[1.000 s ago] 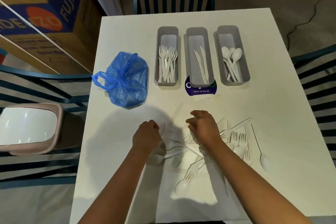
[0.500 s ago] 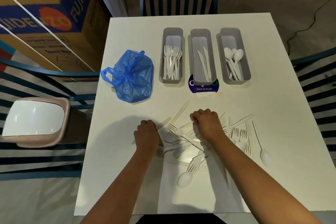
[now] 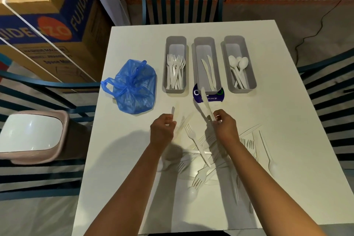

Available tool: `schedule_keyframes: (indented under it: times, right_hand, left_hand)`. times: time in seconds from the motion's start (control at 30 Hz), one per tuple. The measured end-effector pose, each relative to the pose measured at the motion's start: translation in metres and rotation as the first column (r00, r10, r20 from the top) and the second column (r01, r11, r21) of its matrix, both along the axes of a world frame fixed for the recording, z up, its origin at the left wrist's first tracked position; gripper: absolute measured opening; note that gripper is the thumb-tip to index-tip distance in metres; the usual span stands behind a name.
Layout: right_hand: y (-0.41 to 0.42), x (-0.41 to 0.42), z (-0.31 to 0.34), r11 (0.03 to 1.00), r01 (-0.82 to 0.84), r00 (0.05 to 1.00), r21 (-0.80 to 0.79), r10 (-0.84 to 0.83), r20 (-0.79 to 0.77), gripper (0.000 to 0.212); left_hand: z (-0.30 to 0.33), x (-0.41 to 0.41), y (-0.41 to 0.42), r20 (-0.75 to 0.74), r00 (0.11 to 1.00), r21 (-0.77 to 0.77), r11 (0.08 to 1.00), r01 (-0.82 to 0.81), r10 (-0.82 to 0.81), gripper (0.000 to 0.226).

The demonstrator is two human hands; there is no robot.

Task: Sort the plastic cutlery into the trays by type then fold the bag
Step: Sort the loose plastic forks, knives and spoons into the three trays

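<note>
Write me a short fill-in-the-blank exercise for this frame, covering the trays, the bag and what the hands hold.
1. The right hand pinches a white plastic ____, its blade pointing at the middle tray.
2. The left tray holds only ____.
3. The blue bag lies to the ____ of the three trays.
4. The right tray holds only ____.

Missing words: knife; forks; left; spoons

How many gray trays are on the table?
3, side by side at the far end: left tray with forks, middle tray with knives, right tray with spoons. None looks hidden.
</note>
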State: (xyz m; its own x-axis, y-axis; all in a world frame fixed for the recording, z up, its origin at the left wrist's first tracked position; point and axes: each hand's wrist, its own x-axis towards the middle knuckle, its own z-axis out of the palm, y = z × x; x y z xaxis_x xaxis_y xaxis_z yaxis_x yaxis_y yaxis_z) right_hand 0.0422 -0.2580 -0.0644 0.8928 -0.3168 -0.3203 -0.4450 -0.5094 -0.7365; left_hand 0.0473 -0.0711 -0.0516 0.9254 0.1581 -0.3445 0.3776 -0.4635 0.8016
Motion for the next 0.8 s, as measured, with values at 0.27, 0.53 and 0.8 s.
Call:
schedule_keyframes:
  times: [0.27, 0.53, 0.8]
  right_hand:
    - [-0.012, 0.044, 0.029, 0.957, 0.128, 0.989, 0.259, -0.103, -0.109, 0.008]
    - [-0.023, 0.107, 0.036, 0.988, 0.082, 0.991, 0.135, -0.066, -0.116, 0.007]
    - [-0.026, 0.15, 0.041, 0.998, 0.015, 0.999, 0.053, -0.017, 0.037, 0.044]
  left_hand:
    - [0.026, 0.052, -0.032, -0.4, 0.914, -0.483, 0.83, -0.278, 0.073, 0.034]
    - [0.03, 0.09, -0.056, -0.304, 0.952, -0.49, 0.851, -0.19, 0.038, 0.036]
    - [0.023, 0.122, -0.072, -0.253, 0.967, -0.429, 0.892, -0.142, 0.032, 0.025]
